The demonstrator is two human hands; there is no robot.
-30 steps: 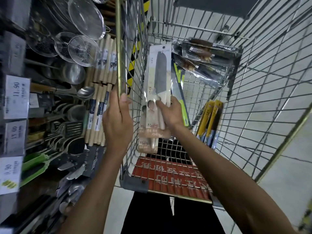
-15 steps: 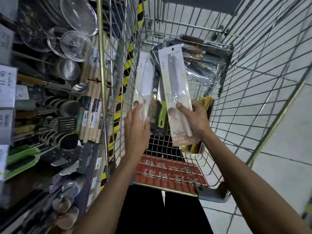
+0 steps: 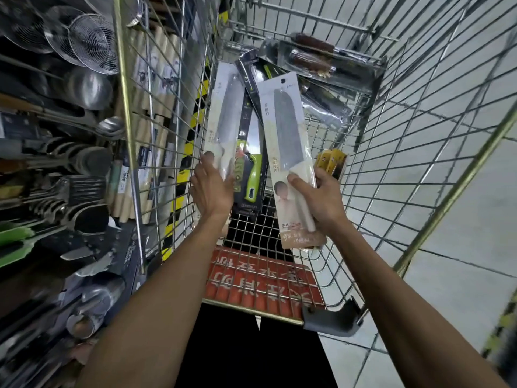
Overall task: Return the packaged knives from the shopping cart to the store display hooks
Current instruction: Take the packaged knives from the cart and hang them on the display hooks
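Shopping cart (image 3: 397, 169) interior: left hand (image 3: 212, 189) fingers tight around left knife pack (image 3: 226, 113), right hand (image 3: 324, 200) fingers around right knife pack (image 3: 284, 127)

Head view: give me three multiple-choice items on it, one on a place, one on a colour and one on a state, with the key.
1. Where is the green-handled knife pack?
A) between the left white pack and the right white pack
B) on a display hook
C) on the floor

2. What colour are the slim packs just beyond the right hand, near the cart wall?
A) red
B) yellow
C) blue

3. What is the right hand doing?
A) hanging empty
B) resting on the cart handle
C) holding the right white pack

Key:
1 A: its dark card shows in the gap between the two white cards.
2 B: the slim packs are plainly yellow.
3 C: the thumb lies across the card's front and the fingers curl round its edge.
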